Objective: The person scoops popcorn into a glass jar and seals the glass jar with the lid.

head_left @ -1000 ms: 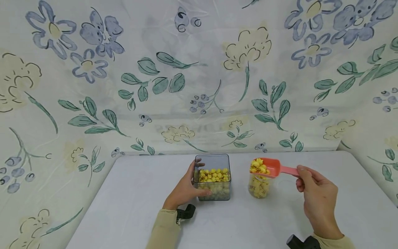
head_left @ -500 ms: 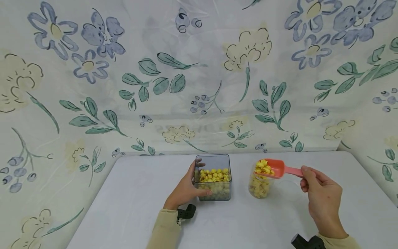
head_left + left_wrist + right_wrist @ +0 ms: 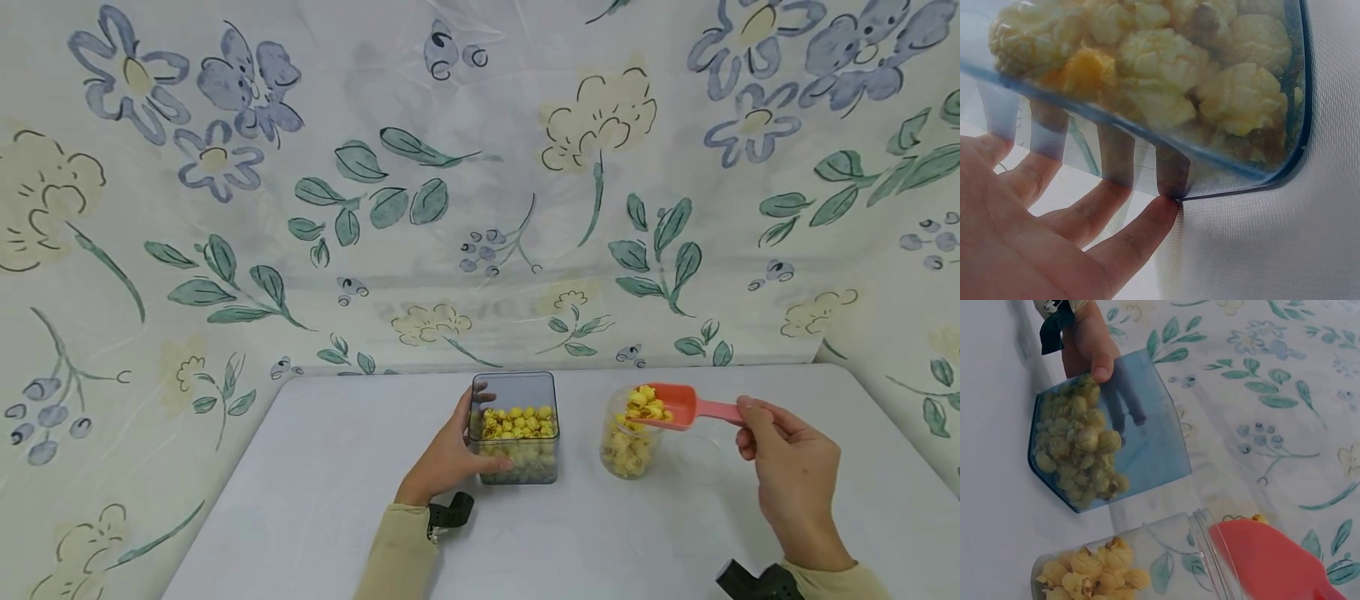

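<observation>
My left hand (image 3: 442, 467) holds the side of a square bluish see-through container (image 3: 536, 458), thumb on its front and fingers behind the left wall. Yellow popcorn fills roughly its lower half; the left wrist view shows the kernels close up behind the wall (image 3: 1166, 87). To its right stands a clear round jar (image 3: 626, 458), upright and partly filled with popcorn. Over the jar's mouth lies the bowl of a coral scoop (image 3: 681, 406), popcorn (image 3: 647, 403) at its front end. The right hand (image 3: 798, 483) pinches the scoop's handle; that hand is outside the right wrist view.
The white table (image 3: 337, 467) carries the container and jar. A faint clear round outline (image 3: 701, 458), perhaps a lid, shows right of the jar. A floral cloth (image 3: 480, 250) hangs behind the table and at its sides. Black straps with cameras sit on both wrists.
The right hand and scoop have shifted rightward, so the scoop's front end has moved from the jar's left rim toward its right side. The left hand and container stay in place.
</observation>
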`<state>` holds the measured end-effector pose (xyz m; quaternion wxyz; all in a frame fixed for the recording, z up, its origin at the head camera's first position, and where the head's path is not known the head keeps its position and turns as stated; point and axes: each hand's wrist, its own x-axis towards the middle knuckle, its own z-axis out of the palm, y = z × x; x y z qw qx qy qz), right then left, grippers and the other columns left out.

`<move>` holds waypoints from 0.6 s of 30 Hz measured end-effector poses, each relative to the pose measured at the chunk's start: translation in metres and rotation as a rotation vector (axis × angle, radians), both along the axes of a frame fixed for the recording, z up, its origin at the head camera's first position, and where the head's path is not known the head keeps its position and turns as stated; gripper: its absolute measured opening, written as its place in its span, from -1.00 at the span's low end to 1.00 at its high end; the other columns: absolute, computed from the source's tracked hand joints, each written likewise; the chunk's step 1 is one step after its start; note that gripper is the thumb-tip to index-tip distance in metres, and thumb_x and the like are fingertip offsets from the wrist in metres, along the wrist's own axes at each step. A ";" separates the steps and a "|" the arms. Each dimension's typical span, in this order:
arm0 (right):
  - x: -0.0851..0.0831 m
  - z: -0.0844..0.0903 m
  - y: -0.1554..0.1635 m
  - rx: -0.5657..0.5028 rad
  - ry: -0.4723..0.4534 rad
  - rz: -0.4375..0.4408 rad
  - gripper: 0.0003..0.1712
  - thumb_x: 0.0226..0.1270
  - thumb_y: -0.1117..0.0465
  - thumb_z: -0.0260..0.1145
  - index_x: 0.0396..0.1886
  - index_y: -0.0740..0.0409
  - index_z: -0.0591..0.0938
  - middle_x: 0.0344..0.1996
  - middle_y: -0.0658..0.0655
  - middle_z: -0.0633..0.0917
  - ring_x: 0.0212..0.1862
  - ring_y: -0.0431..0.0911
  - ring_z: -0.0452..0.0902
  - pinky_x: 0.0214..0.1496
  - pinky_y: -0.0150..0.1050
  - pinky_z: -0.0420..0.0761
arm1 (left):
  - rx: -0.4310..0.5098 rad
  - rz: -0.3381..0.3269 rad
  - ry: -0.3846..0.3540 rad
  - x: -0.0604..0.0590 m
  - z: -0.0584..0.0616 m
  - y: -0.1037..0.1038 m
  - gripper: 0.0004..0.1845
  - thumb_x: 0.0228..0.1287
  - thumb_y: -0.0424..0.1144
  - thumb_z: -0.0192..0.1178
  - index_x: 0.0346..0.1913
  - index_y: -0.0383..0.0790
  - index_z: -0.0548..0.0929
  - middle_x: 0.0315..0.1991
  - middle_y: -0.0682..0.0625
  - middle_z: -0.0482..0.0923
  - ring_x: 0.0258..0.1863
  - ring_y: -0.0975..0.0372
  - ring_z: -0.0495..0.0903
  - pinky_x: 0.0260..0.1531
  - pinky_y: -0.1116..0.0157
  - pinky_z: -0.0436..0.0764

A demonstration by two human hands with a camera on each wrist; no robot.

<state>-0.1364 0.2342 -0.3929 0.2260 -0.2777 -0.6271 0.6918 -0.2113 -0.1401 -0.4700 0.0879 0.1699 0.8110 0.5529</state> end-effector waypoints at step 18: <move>-0.001 0.009 0.008 0.117 -0.029 0.019 -0.89 0.35 0.14 0.42 -0.30 0.07 0.76 -0.68 -0.04 0.63 -0.64 -0.24 0.45 -0.56 -0.52 0.51 | 0.015 -0.005 -0.020 0.002 0.003 0.000 0.24 -0.03 -0.10 0.62 0.59 0.25 -0.04 0.48 0.14 0.22 0.44 0.04 0.26 0.20 -0.06 0.40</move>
